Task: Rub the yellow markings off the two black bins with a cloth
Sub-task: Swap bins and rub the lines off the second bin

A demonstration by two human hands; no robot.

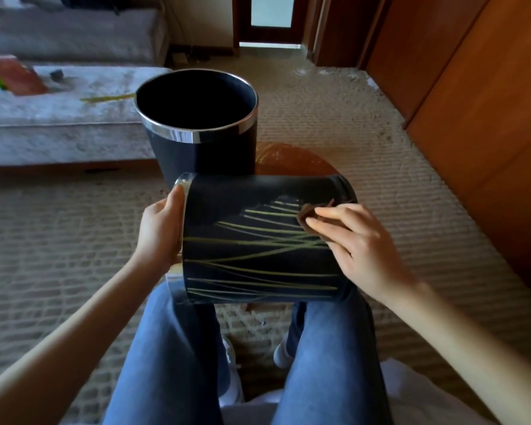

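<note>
Currently the marked bin (258, 240) is laid across the lap, steadied at its rim by the left hand (160, 228); the brown cloth (308, 214) is pinched by the right hand (359, 243) at 2 o'clock. Rolling is possible if steadying weakens.

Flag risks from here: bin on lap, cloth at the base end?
1. The bin on the lap lies sideways on the knees, steadied only by the left hand at its rim; rubbing may roll it.
2. The cloth under the right hand is small; many yellow lines remain, so smearing is possible.
</note>
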